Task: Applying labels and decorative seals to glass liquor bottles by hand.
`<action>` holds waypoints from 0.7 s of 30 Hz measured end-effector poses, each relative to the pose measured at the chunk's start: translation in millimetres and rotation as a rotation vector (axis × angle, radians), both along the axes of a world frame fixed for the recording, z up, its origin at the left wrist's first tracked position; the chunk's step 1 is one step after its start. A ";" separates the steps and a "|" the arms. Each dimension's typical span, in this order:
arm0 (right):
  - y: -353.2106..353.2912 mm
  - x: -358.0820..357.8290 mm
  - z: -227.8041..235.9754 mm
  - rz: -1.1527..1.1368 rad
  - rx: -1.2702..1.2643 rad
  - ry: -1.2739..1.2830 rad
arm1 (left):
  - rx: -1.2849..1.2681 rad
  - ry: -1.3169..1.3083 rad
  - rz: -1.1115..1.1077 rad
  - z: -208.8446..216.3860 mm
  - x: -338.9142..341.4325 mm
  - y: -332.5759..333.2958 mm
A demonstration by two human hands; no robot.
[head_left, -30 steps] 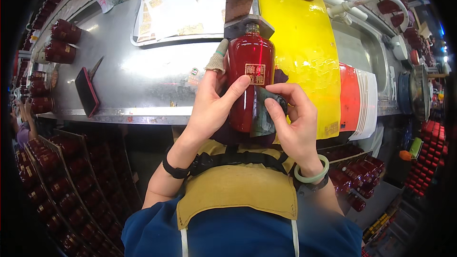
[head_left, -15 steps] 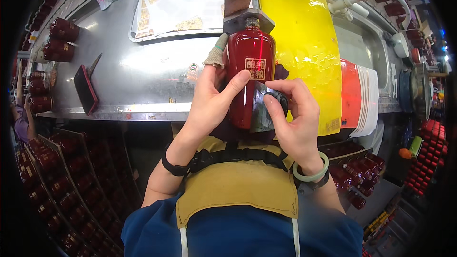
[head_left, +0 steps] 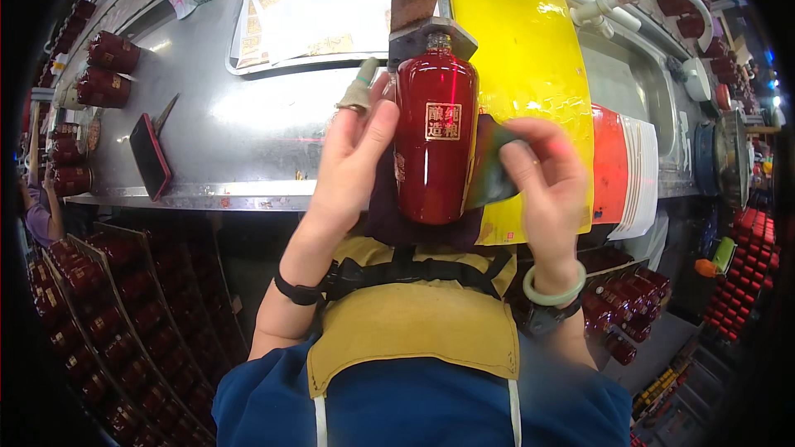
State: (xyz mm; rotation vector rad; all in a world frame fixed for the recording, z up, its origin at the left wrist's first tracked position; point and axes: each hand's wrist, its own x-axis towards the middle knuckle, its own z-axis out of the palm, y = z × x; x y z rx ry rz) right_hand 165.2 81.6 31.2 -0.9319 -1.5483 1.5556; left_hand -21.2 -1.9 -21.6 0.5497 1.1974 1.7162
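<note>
Right hand (head_left: 548, 178) swings outward, taking dark sheet (head_left: 492, 167) from front of bottle (head_left: 421, 175) to its right side; left hand (head_left: 348, 149) lifts thumb clear. Right fingers pinch sheet; left fingers loose, contact unclear. Bottle lies neck at bracket (head_left: 409, 41), cloth (head_left: 387, 219) beneath, probably for steadiness.

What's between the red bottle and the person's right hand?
A dark, flat piece, pinched in the right hand, shows between it and the red bottle in the head view.

Steel counter (head_left: 240, 141) — open between phone (head_left: 151, 157) and left hand (head_left: 349, 145) | beyond bottle (head_left: 435, 178) — metal bracket (head_left: 408, 39) blocks way
</note>
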 end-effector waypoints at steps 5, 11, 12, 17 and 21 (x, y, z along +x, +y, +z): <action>37.1 11.9 -6.7 -0.057 0.032 0.011 | -0.075 0.167 0.014 6.6 -10.7 -3.3; 30.6 -15.0 -18.9 0.155 -0.216 -0.095 | 0.034 -0.017 -0.045 15.0 14.1 1.4; 28.1 -18.9 -23.0 0.146 -0.267 -0.060 | 0.037 -0.016 -0.044 15.6 16.4 2.8; 23.2 -28.4 -35.2 0.096 -0.268 -0.028 | 0.022 0.039 -0.064 10.7 17.9 5.8; 23.0 -28.6 -36.1 0.100 -0.222 -0.045 | 0.007 0.032 -0.026 10.3 20.2 7.2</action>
